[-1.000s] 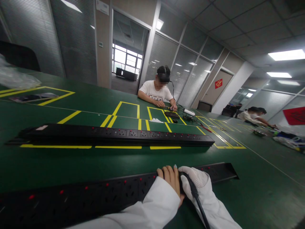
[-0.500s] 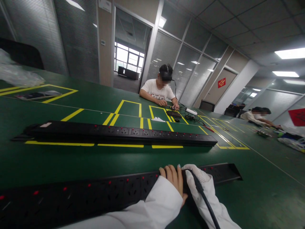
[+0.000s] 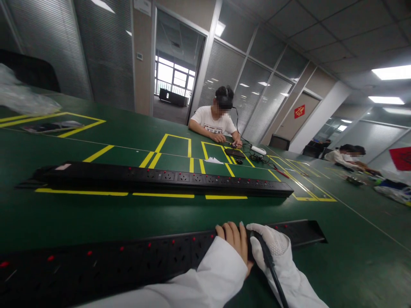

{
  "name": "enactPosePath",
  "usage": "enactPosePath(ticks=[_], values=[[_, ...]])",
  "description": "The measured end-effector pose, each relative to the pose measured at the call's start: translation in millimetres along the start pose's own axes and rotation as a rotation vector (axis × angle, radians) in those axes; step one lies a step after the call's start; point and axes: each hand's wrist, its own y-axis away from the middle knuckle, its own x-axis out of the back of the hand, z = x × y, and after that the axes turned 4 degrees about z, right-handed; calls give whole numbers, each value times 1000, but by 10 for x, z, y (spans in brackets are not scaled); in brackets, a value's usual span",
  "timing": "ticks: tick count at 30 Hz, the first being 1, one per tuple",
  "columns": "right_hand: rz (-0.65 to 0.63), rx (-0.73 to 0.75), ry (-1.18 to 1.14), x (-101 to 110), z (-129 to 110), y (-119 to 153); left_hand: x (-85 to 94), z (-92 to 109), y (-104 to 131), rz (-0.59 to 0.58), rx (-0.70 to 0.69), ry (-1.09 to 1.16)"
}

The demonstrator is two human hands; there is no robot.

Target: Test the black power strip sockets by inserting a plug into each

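Observation:
A long black power strip [image 3: 149,260] with sockets and red indicator lights lies across the near side of the green table. My bare left hand [image 3: 234,241] wraps over it, fingers together and thumb on the near edge. Beside it, my right hand [image 3: 271,244], in a white glove, is closed around a black plug [image 3: 263,248] over the strip, its thick cable trailing toward me. The plug's front end is hidden between my hands, so I cannot tell how far it sits in a socket.
A second black power strip [image 3: 173,179] lies farther back, along yellow tape lines [image 3: 163,195]. Across the table, a seated person [image 3: 213,122] handles small parts near a phone-like dark slab [image 3: 234,152] and cables. Clear plastic wrap [image 3: 25,98] is at far left; another person [image 3: 342,154] works at right.
My right hand has shifted slightly to the right, and the cable's near end has swung slightly left. My left hand stays on the strip.

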Motion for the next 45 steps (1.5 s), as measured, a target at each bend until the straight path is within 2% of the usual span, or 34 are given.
enactPosePath(ticks=[2,6,8,14,21,23,26,28,30,32,34,36,39,45], values=[[8,-38,-47,10,-26,-27,1,-4,4,-2,-7,-7],[-36,-270,-209,31,-85,-102,-3,-15,13,11,-36,-15],[-59,-329,-220,29,-97,-115,-7,-19,13,15,-43,-20],[64,-102,-82,-23,-38,-37,-30,-26,12,19,-45,-29],[92,-103,-122,-21,-64,-43,-37,-30,19,30,-47,-17],[76,-177,-164,-5,-94,-72,-32,-31,16,25,-44,-12],[13,-455,-333,27,-108,-128,-24,-31,12,18,-42,-7],[0,-597,-363,52,-90,-156,-18,-30,10,14,-44,-10],[14,-585,-292,75,-59,-160,-13,-29,9,11,-44,-20],[16,-489,-212,89,-29,-142,-8,-27,7,9,-40,-31],[20,-418,-194,92,-9,-116,-6,-25,6,7,-40,-33],[30,-409,-197,86,-2,-97,-7,-23,4,5,-40,-24],[27,-472,-283,79,-12,-89,-8,-23,5,-4,-35,-13],[88,-746,-644,121,65,-113,-12,-28,7,-19,-31,11]])
